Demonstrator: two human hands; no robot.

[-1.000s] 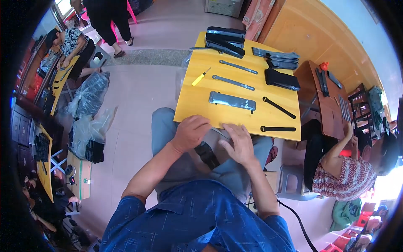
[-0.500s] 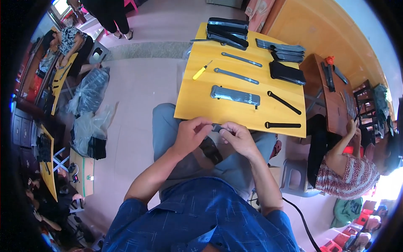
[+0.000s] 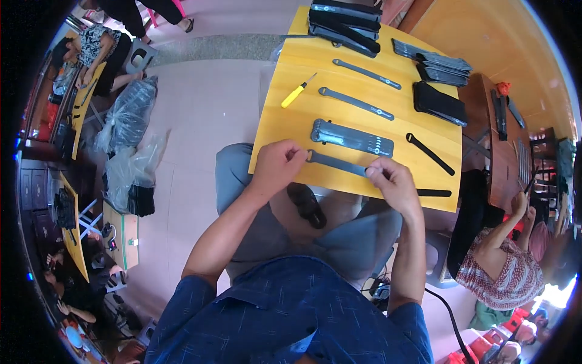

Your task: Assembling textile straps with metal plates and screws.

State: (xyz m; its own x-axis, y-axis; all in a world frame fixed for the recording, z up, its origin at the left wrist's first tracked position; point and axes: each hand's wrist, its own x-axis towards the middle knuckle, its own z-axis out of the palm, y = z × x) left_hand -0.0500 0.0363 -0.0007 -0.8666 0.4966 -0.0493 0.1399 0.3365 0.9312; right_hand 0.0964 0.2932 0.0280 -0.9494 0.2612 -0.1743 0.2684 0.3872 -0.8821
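Observation:
A grey strap (image 3: pixel 336 162) with a slotted end is stretched straight just over the near edge of the yellow table (image 3: pixel 279 133). My left hand (image 3: pixel 280 165) is closed at the slotted end, fingertips pinched together. My right hand (image 3: pixel 394 182) pinches the other end between thumb and fingers. Just beyond it lies a bundle of grey straps (image 3: pixel 351 138). Farther off are two single grey straps, a nearer one (image 3: pixel 356 103) and a farther one (image 3: pixel 367 74). To the right, one black strap (image 3: pixel 429 153) lies slanted; another black strap (image 3: pixel 436 193) is partly behind my right hand.
A yellow-handled screwdriver (image 3: pixel 294 96) lies on the table's left. Piles of black straps (image 3: pixel 344 27), grey straps (image 3: pixel 433 60) and more black straps (image 3: pixel 439 104) sit at the back and right. A person (image 3: pixel 500 267) works at a brown table (image 3: pixel 485 115) on the right. Plastic bags (image 3: pixel 130 115) stand left.
My hands were close together at the table's edge, with the strap bunched between them. They have moved apart, the right hand going rightward, and the strap is now drawn out straight.

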